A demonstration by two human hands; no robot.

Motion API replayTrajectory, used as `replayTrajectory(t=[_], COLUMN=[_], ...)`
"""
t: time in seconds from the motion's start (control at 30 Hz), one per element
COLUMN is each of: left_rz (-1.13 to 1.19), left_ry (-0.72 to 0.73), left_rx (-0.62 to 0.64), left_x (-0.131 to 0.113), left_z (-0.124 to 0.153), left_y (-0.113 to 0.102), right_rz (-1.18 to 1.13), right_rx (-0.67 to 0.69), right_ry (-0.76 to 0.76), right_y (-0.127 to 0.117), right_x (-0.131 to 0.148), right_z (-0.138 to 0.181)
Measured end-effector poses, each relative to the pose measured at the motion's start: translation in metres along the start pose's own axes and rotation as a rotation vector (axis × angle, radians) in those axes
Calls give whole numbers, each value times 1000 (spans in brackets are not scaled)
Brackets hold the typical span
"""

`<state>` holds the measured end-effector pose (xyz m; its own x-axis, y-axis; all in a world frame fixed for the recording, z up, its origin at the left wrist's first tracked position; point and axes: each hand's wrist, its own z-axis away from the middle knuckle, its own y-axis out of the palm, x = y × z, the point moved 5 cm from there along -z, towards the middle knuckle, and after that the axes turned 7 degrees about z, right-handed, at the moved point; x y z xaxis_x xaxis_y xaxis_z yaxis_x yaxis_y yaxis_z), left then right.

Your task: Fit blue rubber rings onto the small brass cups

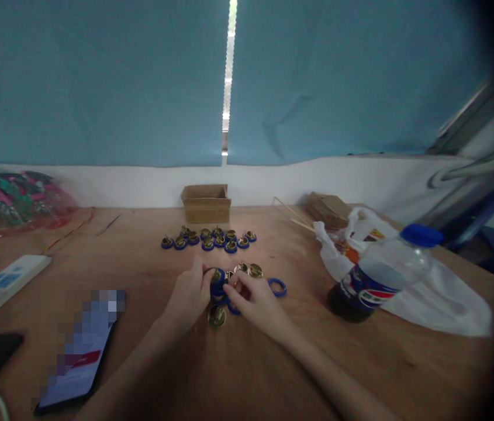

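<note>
At the middle of the wooden table my left hand grips a blue-rimmed round brass-coloured piece between thumb and fingers. Close against its right side is my right hand, fingers bent together in a pinch; what sits in them is hidden. Under and around the fingers are blue rings, partly covered. A loose brass-coloured disc lies just in front of the hands. Behind them are a few more brass-coloured discs, and to the right lies a bare blue ring.
Several blue-rimmed brass pieces lie in rows before an open cardboard box. Rightward are a cola bottle and a white plastic bag. Leftward lie a phone, a power strip and a bagged bundle.
</note>
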<state>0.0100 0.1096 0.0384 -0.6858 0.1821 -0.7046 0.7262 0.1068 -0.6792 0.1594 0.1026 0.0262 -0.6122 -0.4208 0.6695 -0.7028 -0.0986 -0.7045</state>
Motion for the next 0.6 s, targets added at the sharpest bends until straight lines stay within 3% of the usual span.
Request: replayTrajectory(t=[0.27, 0.43, 0.6], left_rz=[765, 847, 956], left_ry=[73, 71, 67], left_rx=[-43, 50, 50], left_x=[6, 10, 4], left_z=[18, 20, 20], left_y=[12, 20, 17], right_rz=[-18, -34, -45], right_rx=[-14, -98, -160], right_ry=[-39, -92, -139], right_y=[-1, -8, -13], right_x=[5, 12, 19], right_z=[3, 4, 10])
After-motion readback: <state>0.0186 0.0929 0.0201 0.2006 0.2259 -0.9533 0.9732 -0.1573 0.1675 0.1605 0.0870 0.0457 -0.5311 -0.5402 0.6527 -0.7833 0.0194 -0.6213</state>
